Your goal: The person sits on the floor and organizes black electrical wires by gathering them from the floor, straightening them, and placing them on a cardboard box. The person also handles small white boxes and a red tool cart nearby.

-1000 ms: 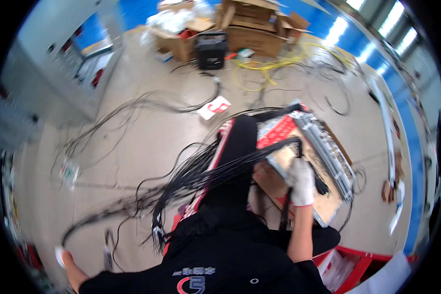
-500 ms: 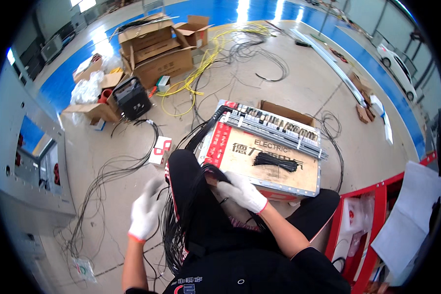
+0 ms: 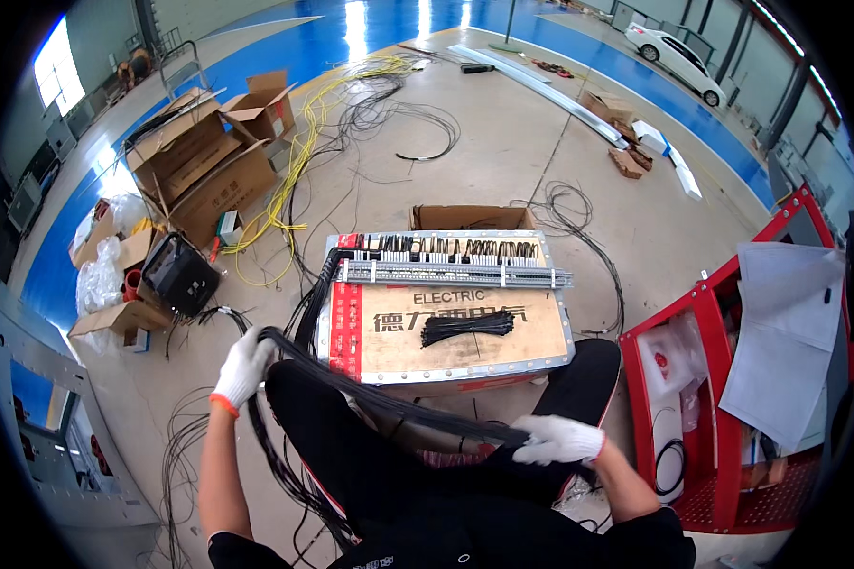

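Observation:
A thick bundle of black wires (image 3: 389, 400) stretches across my lap from left to right. My left hand (image 3: 241, 370), in a white knit glove, closes on the bundle where it bends over my left knee. Over by my right thigh, my right hand (image 3: 562, 440), gloved the same way, is closed around the bundle's other part. More black wires hang down beside my left leg. In front of me a wooden crate (image 3: 427, 358) carries a metal rail with a row of terminal blocks (image 3: 446, 270), wired in black. A bunch of black cable ties (image 3: 467, 327) lies on its lid.
Opened cardboard boxes (image 3: 204, 180), a black case (image 3: 178, 275) and yellow cable (image 3: 299, 171) lie at the left. A grey metal cabinet (image 3: 66, 493) stands at near left, a red metal frame (image 3: 707, 379) at right. Loose black cable (image 3: 579, 223) coils beyond the crate.
My right hand has moved right, drawing the wire bundle out across my lap. My left hand has come up to the bundle from beside my leg. The view has shifted rightward.

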`<action>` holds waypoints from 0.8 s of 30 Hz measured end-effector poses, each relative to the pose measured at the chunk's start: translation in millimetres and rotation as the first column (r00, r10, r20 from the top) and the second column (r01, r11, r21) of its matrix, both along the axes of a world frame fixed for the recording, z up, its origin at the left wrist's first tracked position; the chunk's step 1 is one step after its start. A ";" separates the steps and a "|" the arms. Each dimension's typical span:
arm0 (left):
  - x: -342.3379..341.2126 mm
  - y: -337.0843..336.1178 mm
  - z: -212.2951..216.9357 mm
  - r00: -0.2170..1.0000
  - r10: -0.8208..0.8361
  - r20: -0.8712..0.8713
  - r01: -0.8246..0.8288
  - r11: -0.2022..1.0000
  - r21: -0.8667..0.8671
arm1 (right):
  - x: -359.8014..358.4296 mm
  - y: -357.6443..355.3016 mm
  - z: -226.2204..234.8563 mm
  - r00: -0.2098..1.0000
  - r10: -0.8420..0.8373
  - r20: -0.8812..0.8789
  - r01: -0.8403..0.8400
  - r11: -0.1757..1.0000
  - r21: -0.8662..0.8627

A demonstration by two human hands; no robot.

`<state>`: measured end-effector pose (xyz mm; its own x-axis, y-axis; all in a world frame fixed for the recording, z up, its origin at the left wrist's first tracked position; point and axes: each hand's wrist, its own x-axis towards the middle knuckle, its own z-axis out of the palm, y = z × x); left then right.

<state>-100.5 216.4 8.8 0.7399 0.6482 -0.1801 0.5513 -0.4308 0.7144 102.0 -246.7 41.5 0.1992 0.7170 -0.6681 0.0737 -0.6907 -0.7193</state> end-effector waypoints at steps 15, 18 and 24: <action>159.8 -5.6 -94.9 0.972 0.020 -0.236 0.047 0.960 0.274 | 204.4 22.6 -88.4 0.171 -0.031 0.985 0.030 0.999 0.026; 155.2 -11.0 -90.3 0.952 0.252 -0.176 -0.188 0.930 0.315 | 186.3 38.3 -104.7 0.068 -0.194 0.979 0.097 0.977 0.188; 170.6 -22.7 -117.1 0.892 0.341 -0.296 0.047 0.582 0.812 | 200.1 24.6 -150.4 -0.161 -0.365 0.917 0.060 0.924 0.378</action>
<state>70.0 193.7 -108.4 0.6096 0.7626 0.2164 0.7926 -0.5901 -0.1532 302.0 -222.2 -108.8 0.6690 0.5125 0.5383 0.6556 -0.7481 -0.1026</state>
